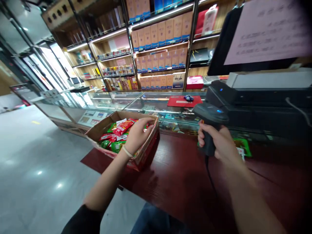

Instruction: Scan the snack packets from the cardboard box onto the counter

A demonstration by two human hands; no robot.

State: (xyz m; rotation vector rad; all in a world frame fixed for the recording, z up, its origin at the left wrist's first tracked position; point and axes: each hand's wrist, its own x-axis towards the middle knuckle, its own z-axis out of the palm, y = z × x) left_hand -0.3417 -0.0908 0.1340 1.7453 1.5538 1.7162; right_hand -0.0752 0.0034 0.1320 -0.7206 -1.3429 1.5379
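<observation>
Gripping scanner; packet print seemingly illegible.

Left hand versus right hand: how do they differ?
The left hand reaches into the cardboard box, fingers curled over the snack packets; the right hand is outside it, fist closed on the barcode scanner. The left wrist wears a band; the right is bare. Both are above the counter.

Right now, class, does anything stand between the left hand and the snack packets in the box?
Nothing visible does. The left hand reaches over the rim of the open cardboard box, fingers at the snack packets; whether it grips one is unclear.
</observation>
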